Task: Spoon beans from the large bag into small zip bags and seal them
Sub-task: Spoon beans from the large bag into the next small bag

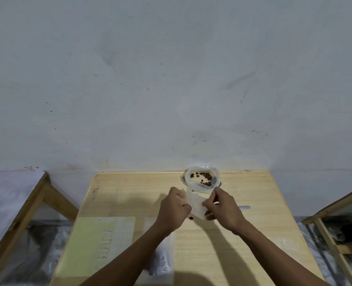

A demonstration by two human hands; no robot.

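A large clear bag [200,178] with brown beans inside stands open at the back edge of the wooden table [253,203]. In front of it I hold a small clear zip bag [195,205] above the table. My left hand [174,207] pinches its left side and my right hand [222,209] pinches its right side. One loose bean [191,218] lies on the table under the small bag. A pale spoon handle [244,207] pokes out from behind my right hand.
A yellow-green sheet [100,244] lies at the table's front left. Several clear empty zip bags [160,261] lie beneath my left forearm. Wooden frames stand to the left [26,203] and right [336,205]. A white wall rises behind the table.
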